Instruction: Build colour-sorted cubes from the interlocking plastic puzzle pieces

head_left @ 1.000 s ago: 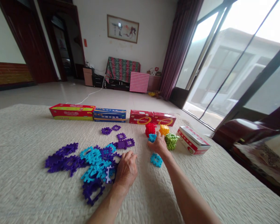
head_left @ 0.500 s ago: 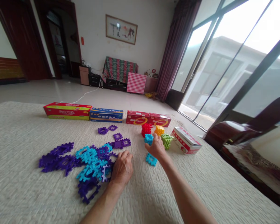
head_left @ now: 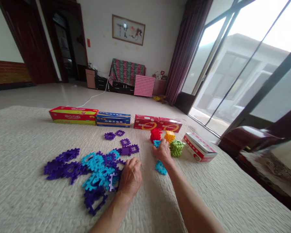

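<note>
My left hand [head_left: 131, 174] rests with curled fingers on the quilted cover, at the right edge of a pile of purple pieces [head_left: 71, 169] and light blue pieces [head_left: 93, 161]; whatever its fingers hold is hidden. My right hand [head_left: 163, 151] is closed on a light blue block [head_left: 156, 143], which it partly covers. Around that hand stand a red block [head_left: 156, 135], a yellow block [head_left: 169, 136] and a green block [head_left: 177, 148]. A flat light blue piece [head_left: 161, 167] lies below my right wrist. More purple pieces [head_left: 126, 150] lie between the hands, farther back.
Along the back edge stand a red and yellow box [head_left: 74, 116], a blue box [head_left: 113, 120] and two red boxes [head_left: 145, 122]. A white and red box [head_left: 199, 148] lies at the right. Beyond it is a dark wooden armrest [head_left: 242, 137].
The view has shifted slightly, so everything sits a little farther right. My right hand now covers more of the light blue block. My left hand stays beside the pile.
</note>
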Demonstrator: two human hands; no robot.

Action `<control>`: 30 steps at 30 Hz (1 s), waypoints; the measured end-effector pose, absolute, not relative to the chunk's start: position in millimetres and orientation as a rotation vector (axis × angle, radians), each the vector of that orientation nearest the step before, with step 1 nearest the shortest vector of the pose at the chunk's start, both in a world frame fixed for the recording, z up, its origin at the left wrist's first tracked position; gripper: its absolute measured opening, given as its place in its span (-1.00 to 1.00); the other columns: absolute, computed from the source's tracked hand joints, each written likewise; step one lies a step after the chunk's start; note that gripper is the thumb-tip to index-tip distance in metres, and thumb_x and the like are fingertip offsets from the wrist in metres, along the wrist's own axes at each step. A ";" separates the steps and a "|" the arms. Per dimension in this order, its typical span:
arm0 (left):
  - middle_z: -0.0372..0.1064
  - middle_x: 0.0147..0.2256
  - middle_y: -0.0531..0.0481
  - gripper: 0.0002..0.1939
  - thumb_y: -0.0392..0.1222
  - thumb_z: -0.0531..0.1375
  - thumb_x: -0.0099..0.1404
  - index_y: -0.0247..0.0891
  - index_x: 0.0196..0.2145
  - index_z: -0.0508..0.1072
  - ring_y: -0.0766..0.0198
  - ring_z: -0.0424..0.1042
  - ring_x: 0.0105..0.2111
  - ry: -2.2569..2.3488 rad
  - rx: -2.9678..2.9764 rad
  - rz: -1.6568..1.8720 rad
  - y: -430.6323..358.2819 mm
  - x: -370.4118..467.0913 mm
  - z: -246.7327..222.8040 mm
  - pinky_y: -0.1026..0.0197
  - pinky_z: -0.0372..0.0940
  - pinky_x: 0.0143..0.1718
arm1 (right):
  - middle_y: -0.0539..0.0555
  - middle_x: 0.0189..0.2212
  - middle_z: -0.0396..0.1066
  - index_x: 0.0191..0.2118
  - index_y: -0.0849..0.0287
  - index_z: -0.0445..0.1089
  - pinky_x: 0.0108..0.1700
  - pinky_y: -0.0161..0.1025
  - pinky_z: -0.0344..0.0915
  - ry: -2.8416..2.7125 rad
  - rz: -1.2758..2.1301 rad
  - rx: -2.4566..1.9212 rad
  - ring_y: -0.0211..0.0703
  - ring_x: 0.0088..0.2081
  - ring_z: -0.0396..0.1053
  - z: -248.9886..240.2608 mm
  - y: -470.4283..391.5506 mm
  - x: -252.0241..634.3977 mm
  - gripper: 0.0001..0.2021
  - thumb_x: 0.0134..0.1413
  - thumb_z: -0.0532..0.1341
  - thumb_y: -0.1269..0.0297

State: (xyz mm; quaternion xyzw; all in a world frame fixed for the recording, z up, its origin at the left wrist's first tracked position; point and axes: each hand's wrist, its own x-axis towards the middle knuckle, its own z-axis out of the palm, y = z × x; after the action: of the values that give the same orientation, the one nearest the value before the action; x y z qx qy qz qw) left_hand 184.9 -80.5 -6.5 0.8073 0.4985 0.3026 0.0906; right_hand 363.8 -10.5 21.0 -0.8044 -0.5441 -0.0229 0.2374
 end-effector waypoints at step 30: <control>0.37 -0.17 -0.15 -0.66 -0.46 -0.05 0.25 -0.28 -0.22 0.48 0.14 0.28 -0.13 1.467 2.403 0.941 -81.2 184.9 -7.3 0.07 0.23 -0.07 | 0.25 -0.11 0.26 -0.03 0.27 0.22 0.01 -0.13 0.19 -1.523 -0.123 -2.141 0.08 0.00 0.24 26.6 -34.4 355.6 -0.61 0.01 0.16 0.22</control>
State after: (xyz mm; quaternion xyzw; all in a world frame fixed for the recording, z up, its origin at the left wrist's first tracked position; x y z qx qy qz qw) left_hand 184.9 -81.2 -7.3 0.8064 0.4925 0.3157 0.0866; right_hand 355.6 -34.4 26.6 -0.7876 -0.5601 -0.0454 0.2528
